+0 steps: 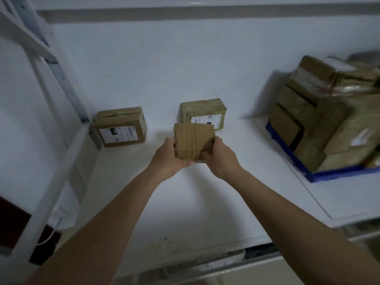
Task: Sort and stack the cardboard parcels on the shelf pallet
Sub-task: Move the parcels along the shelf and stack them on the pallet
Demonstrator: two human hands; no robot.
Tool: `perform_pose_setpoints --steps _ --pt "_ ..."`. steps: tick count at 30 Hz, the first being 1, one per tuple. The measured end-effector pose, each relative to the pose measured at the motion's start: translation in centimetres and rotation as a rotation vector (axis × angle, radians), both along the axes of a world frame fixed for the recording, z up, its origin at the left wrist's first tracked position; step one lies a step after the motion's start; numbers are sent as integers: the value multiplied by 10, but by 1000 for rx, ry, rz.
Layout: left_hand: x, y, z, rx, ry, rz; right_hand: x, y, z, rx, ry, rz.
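parcel: matt taped cardboard | shelf: smooth white | crate: blue plastic

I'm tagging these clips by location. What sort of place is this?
Probably a parcel storeroom or small sorting depot: white metal shelving, labelled cardboard parcels standing against the wall, and a blue crate heaped with more. Both hands hold another parcel.
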State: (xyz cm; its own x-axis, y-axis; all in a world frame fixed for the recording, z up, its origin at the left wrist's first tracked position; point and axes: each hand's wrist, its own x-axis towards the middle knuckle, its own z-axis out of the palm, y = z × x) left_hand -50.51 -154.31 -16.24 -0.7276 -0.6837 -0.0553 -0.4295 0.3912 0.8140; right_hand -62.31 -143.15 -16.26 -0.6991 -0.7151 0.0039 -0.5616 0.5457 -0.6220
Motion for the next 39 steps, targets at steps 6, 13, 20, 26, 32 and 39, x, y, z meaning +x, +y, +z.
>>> perform_pose_setpoints --steps 6,13,20,26,32,39 --pt "-27 58 14 -16 27 -132 -17 70 9 26 39 -103" --pt "-75 161 26 -29 15 -278 -44 188 25 8 69 -232" --pt "-134 300 31 -20 27 -450 -77 343 42 42 64 -393" --pt "-179 411 34 -40 26 -544 -105 465 56 37 85 -488" --pt "-216 491 44 -21 75 -624 -141 547 66 21 71 -541" --pt "-271 536 54 -30 97 -678 -206 590 61 -128 63 -581"
